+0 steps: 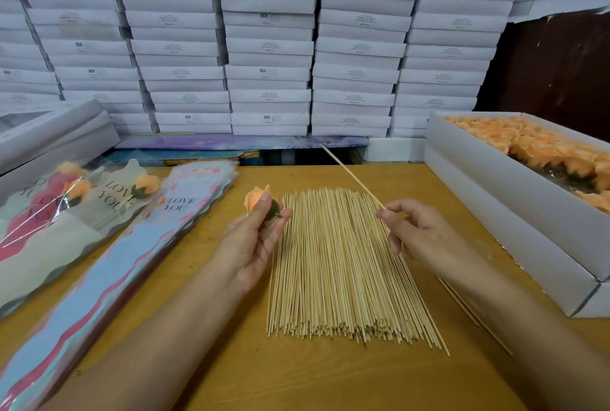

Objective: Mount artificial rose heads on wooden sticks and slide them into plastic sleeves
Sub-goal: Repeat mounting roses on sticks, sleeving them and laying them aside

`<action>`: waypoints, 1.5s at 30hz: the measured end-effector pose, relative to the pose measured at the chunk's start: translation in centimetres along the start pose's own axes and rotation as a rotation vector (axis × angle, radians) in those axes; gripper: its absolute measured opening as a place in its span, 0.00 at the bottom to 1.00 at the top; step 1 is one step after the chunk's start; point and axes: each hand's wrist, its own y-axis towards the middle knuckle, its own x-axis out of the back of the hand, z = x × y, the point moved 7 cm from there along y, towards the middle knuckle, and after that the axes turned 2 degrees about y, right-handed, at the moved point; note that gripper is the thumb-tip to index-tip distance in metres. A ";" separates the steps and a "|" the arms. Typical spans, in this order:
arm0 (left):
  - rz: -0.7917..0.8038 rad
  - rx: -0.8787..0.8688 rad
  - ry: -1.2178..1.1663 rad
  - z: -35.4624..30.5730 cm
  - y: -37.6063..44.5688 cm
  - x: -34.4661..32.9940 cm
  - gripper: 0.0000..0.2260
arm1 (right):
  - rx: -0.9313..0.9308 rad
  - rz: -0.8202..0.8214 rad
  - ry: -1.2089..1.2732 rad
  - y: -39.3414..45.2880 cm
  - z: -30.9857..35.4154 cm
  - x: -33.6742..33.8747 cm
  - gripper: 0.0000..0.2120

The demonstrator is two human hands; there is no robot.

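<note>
One peach-orange rose head (pixel 256 200) with a green base sits gripped in the left hand (pixel 254 239) at frame centre; the right hand (pixel 419 232) pinches a thin pale wooden stick (pixel 350 174).

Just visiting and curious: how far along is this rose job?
Done: a few sleeved roses lie at left. In hand: the left hand holds a rose head, the right hand a stick, not yet joined. Left: the stick pile, box of rose heads, empty sleeves.
</note>
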 end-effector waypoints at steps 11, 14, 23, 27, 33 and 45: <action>0.037 0.018 0.048 0.5 -0.7 -0.7 0.22 | 0.011 0.123 -0.155 -0.8 0.2 -3.5 0.15; 0.028 0.010 0.029 0.3 -0.5 -0.5 0.21 | -0.026 0.165 -0.139 -1.1 0.1 -4.0 0.20; 0.021 -0.009 -0.026 -0.2 0.1 0.3 0.19 | -0.023 0.203 -0.161 -1.4 -0.1 -4.4 0.22; 0.026 -0.012 -0.043 -0.2 0.3 0.5 0.16 | -0.015 0.201 -0.163 -1.5 0.0 -4.3 0.22; 0.041 0.005 -0.039 -0.2 0.3 0.6 0.12 | -0.017 0.202 -0.154 -1.6 0.3 -4.1 0.22; 0.031 0.017 -0.067 -0.2 -0.1 0.5 0.17 | -0.010 0.202 -0.158 -1.6 0.4 -4.1 0.22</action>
